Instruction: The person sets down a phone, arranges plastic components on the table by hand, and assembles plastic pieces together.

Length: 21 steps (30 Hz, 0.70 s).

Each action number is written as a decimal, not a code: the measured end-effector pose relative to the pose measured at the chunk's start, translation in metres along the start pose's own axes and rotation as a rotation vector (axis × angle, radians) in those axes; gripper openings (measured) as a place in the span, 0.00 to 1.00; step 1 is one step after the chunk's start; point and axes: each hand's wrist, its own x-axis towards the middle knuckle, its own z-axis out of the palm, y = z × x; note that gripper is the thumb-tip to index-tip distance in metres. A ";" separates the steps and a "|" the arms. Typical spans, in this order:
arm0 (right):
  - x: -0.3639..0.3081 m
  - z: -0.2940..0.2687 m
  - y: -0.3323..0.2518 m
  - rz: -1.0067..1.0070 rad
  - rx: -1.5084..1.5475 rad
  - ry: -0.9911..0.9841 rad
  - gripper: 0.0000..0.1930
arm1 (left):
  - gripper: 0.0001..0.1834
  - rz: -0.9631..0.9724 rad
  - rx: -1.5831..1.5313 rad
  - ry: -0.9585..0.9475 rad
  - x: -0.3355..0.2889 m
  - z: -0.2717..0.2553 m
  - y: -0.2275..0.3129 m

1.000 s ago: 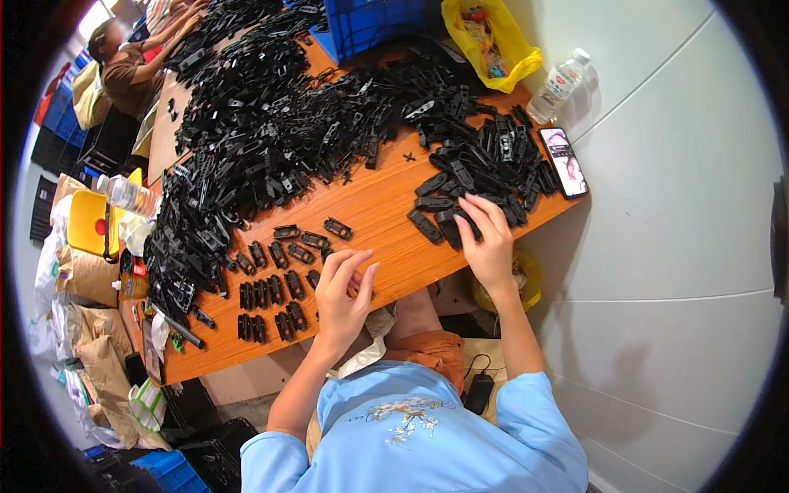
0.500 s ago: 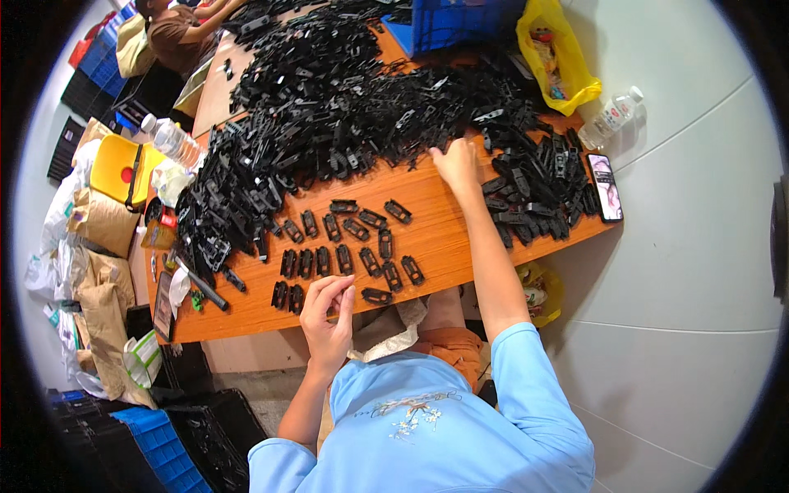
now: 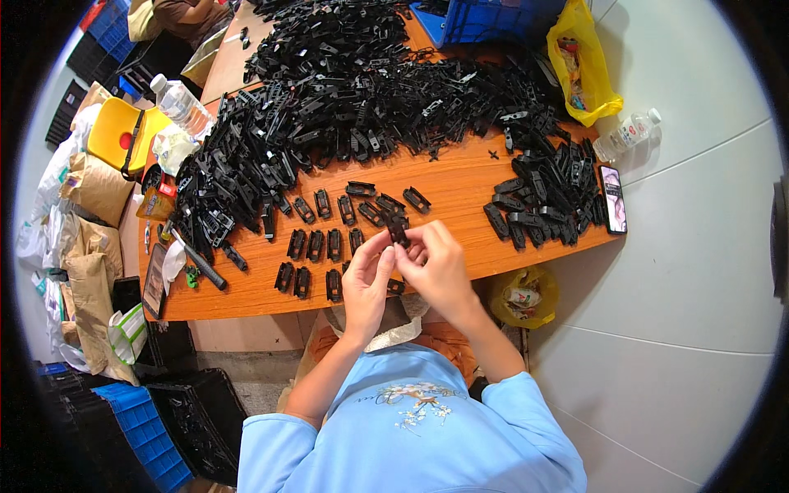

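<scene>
My left hand (image 3: 366, 286) and my right hand (image 3: 439, 269) meet over the table's near side. Between their fingertips they pinch a small dark black plastic part (image 3: 399, 233); its finer shape cannot be made out. Around and beyond my hands, loose rows of black oblong plastic frames (image 3: 334, 243) with open centres lie on the orange wooden table (image 3: 460, 191). My hands hide some of them. A large pile of thin black plastic parts (image 3: 362, 103) spreads across the table's far part. To the right lies a smaller heap of long black parts (image 3: 546, 197).
A phone (image 3: 613, 199), a bottle (image 3: 629, 135) and a yellow bag (image 3: 588, 70) line the right edge. At the left lie a dark-handled tool (image 3: 204, 267), another phone (image 3: 154, 281) and a bottle (image 3: 182, 105). A blue crate (image 3: 485, 23) stands far back. Another person (image 3: 193, 18) sits far left.
My right hand has come back from the far pile to meet my left hand, which has moved right and forward. Both now hold a small black part. The view has shifted slightly.
</scene>
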 end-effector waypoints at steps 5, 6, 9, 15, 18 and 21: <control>-0.008 -0.004 -0.002 -0.249 0.074 -0.161 0.12 | 0.13 -0.080 -0.249 0.082 -0.005 -0.014 0.003; -0.007 -0.005 -0.002 -0.248 0.073 -0.163 0.12 | 0.13 -0.110 -0.325 0.084 -0.006 -0.013 0.008; -0.004 -0.008 -0.004 -0.426 -0.050 -0.130 0.13 | 0.14 -0.084 -0.327 0.083 -0.010 -0.013 0.010; 0.010 -0.017 -0.005 -0.426 -0.043 -0.133 0.12 | 0.15 0.027 -0.228 0.114 -0.011 -0.021 0.014; 0.038 -0.032 0.040 -0.325 -0.159 -0.015 0.11 | 0.14 -0.005 -0.318 0.100 -0.009 -0.028 0.019; 0.050 -0.035 0.067 -0.344 -0.413 -0.043 0.11 | 0.15 0.003 -0.297 0.097 -0.009 -0.031 0.019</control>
